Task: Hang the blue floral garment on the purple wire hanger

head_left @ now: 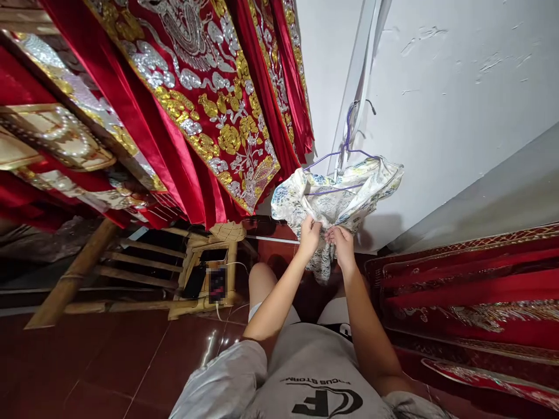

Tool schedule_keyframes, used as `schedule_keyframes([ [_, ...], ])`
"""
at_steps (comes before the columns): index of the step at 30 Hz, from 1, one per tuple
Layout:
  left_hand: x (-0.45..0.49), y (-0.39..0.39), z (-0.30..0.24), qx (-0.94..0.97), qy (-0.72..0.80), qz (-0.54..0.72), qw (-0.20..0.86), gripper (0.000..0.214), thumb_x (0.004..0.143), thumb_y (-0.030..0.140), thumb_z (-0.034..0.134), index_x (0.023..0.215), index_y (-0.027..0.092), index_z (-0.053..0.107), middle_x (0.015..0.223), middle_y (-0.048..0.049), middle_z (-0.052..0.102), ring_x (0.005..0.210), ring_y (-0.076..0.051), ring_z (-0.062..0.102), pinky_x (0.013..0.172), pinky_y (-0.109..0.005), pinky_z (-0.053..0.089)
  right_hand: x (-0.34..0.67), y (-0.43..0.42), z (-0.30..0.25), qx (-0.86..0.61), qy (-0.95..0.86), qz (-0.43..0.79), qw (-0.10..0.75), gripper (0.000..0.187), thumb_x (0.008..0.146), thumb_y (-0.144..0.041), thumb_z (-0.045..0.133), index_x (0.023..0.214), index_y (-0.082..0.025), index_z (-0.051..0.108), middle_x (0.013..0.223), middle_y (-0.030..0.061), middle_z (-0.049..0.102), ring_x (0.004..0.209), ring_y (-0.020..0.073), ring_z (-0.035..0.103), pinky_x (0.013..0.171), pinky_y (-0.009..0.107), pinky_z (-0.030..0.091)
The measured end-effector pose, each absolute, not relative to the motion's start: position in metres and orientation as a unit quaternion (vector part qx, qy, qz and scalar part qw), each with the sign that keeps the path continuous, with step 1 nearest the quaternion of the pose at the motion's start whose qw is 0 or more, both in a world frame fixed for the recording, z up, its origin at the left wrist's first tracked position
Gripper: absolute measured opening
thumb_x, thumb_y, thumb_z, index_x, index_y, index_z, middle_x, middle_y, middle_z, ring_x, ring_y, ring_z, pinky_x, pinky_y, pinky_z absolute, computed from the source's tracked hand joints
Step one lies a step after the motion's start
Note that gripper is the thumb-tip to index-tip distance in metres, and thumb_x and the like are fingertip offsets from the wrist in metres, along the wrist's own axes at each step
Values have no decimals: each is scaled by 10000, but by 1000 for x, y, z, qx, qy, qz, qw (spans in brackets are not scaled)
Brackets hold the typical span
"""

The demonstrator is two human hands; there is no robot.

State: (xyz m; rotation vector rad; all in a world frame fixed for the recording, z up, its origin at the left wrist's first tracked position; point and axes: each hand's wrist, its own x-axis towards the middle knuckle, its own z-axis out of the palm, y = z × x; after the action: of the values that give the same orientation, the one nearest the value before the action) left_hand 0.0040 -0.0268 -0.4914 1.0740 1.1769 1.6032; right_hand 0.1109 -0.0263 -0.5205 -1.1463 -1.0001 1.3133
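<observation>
A white shirt with a blue and yellow floral print (358, 201) hangs from a purple wire hanger (347, 131), its neckline open toward me. On the front edge of the shirt, left of its middle, my left hand (310, 233) pinches the fabric. Close beside it, my right hand (340, 241) has its fingers closed on the other front edge. The two edges lie near each other between my hands. Fine details such as a button are too small to make out. Below my hands the lower part of the shirt hangs in folds.
Red cloths with gold and silver sequins (236, 116) hang at the upper left. A bamboo stool (231, 256) with a phone (217, 285) on a cable stands at left. A white wall (437, 105) rises ahead. Red embroidered fabric (480, 297) lies at right.
</observation>
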Motion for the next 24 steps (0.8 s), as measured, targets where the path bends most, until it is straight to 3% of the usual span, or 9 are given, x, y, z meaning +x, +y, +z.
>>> schedule_keyframes([
  [2, 8, -35, -498, 414, 472, 660, 413, 32, 848, 171, 512, 841, 199, 524, 787, 4, 546, 767, -154, 524, 759, -260, 434, 112, -29, -518, -501, -415, 536, 538, 297, 763, -479, 651, 648, -210, 601, 630, 17, 631, 592, 154, 537, 548, 273, 414],
  [5, 10, -46, -511, 408, 489, 660, 399, 104, 869, 151, 446, 922, 214, 510, 906, -27, 593, 871, -173, 574, 834, -279, 467, 114, -37, -515, -507, -449, 523, 517, 239, 764, -394, 596, 611, -211, 593, 602, 7, 615, 569, 144, 509, 536, 267, 390],
  [14, -11, -55, -526, 606, 462, 511, 398, 118, 818, 170, 517, 918, 182, 578, 852, -13, 618, 824, -177, 554, 790, -281, 431, 120, -41, -490, -447, -565, 589, 367, 222, 782, -343, 545, 617, -198, 583, 495, -31, 524, 459, 112, 424, 479, 239, 316],
  [17, -12, -50, -521, 617, 442, 506, 409, 55, 829, 177, 517, 792, 178, 558, 731, 11, 561, 738, -159, 519, 725, -262, 411, 119, -29, -476, -431, -589, 591, 344, 214, 790, -321, 519, 631, -196, 589, 473, -43, 495, 440, 107, 384, 473, 238, 283],
  [20, -5, -44, -518, 609, 441, 523, 401, 181, 890, 251, 527, 723, 182, 527, 709, 8, 551, 726, -157, 511, 727, -265, 410, 123, -19, -472, -465, -606, 542, 349, 285, 819, -368, 519, 591, -202, 560, 486, -29, 513, 461, 119, 407, 494, 250, 299],
  [24, 2, -36, -521, 553, 458, 554, 422, 237, 929, 376, 566, 807, 178, 607, 791, -19, 606, 776, -170, 543, 768, -278, 429, 135, -4, -484, -569, -604, 405, 383, 483, 890, -548, 505, 537, -219, 494, 503, 2, 526, 514, 156, 476, 553, 278, 343],
])
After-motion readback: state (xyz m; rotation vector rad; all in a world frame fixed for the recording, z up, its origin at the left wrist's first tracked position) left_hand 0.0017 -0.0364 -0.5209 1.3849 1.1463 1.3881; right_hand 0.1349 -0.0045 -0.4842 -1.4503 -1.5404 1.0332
